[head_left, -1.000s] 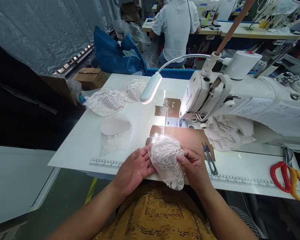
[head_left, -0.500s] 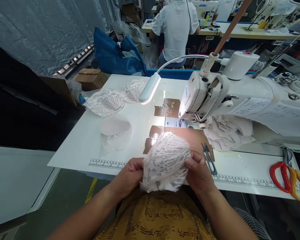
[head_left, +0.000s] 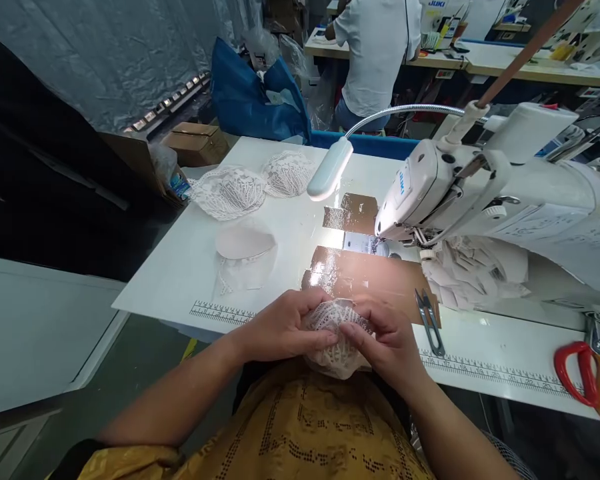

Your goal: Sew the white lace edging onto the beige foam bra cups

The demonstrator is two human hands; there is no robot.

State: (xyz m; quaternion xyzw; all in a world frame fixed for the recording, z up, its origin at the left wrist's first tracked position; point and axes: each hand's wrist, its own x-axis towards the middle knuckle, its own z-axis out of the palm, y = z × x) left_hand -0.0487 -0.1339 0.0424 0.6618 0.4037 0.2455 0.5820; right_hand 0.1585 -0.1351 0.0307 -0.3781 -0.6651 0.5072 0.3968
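Note:
A white lace bra cup (head_left: 337, 357) is bunched between both hands at the table's front edge, in front of my body. My left hand (head_left: 285, 328) grips its left side, thumb lying across the lace. On the other side my right hand (head_left: 387, 340) pinches it with thumb and fingers. The cup's underside is hidden. Behind the hands lies a brown taped board (head_left: 370, 273) beside the needle area of a white sewing machine (head_left: 430, 180). To the right of my right hand rest thread snips (head_left: 429, 321).
Two lace cups (head_left: 235, 192) lie at the table's back left, a smooth cup piece with lace (head_left: 245, 243) nearer. White fabric pieces (head_left: 475, 270) are piled under the machine arm. Red-and-orange scissors (head_left: 587, 373) sit at right. A lamp (head_left: 330, 170) overhangs the table; a person (head_left: 380, 60) sits beyond.
The lace cup has gone from spread out between my hands to bunched up, and my hands have come closer together. The view has shifted, so the table scene sits differently in the frame.

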